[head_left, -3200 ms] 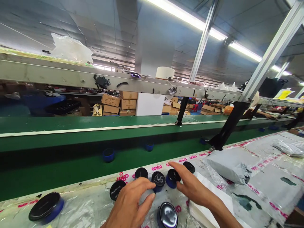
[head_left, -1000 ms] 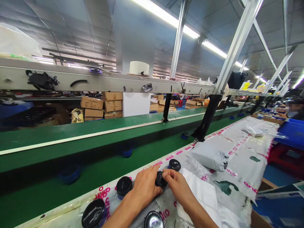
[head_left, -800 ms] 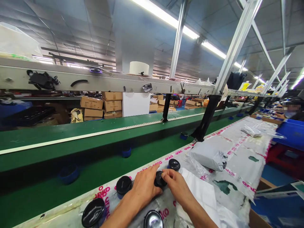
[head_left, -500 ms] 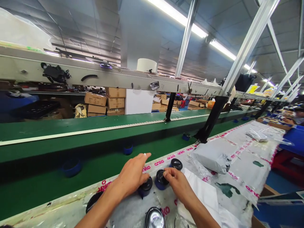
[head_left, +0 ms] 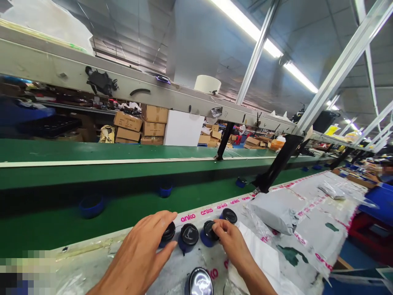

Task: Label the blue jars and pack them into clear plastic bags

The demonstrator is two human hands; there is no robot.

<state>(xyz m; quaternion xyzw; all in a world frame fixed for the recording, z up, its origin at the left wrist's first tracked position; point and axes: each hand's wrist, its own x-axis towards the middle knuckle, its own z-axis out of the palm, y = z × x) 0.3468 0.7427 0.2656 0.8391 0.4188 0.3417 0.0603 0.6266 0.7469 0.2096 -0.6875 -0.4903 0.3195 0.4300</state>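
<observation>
Several round units with glossy black tops and blue sides stand in a slanting row on the covered bench. My left hand [head_left: 143,246] curves around the leftmost round unit [head_left: 168,232], its thumb at the near side and fingers over the far side, partly hiding it. Beside it, a second round unit [head_left: 189,235] stands free between my hands. The fingertips of my right hand [head_left: 229,235] pinch the edge of a third round unit [head_left: 208,234]. Just behind that hand is another round unit [head_left: 229,215], and one more black-topped unit [head_left: 200,282] lies nearer me.
Beyond the bench runs a green conveyor [head_left: 129,213] carrying blue units [head_left: 92,206]. A black post [head_left: 276,164] rises at the bench edge. White sheets [head_left: 260,254] and a grey plastic bag [head_left: 274,211] lie to the right. A long rail [head_left: 172,96] crosses above.
My left hand has drawn back leftward from the second round unit and now surrounds the one to its left. My right hand stays at its unit. The view has tilted slightly.
</observation>
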